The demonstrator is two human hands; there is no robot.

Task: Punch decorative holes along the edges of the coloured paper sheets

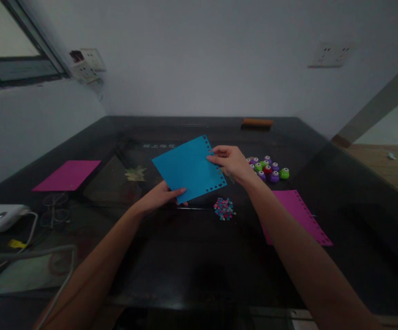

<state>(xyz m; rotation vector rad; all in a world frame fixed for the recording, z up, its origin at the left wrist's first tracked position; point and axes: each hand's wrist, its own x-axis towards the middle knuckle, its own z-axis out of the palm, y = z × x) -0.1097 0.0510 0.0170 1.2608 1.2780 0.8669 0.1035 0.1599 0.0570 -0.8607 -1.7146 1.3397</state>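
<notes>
Between my two hands, above the middle of the dark table [199, 275], I hold the blue sheet [188, 168] lifted and tilted. My right hand [231, 162] pinches its right edge, thumb on top and fingers under, right on the row of punched holes that runs along that side. My left hand [161, 196] pinches the near lower corner, thumb lying across the face of the paper. So the sheet lies straight between the grips, its holed edge running from far-left to near-right, slanting toward me, and the right hand is the one on it.

Just below the sheet's near corner sits a small heap of confetti dots [223, 208]. Beyond my right hand stands a cluster of small coloured punches [268, 167], close to its knuckles. A pink sheet [297, 215] with holed edge lies under my right forearm; another pink sheet [67, 175] lies well apart to the left.
</notes>
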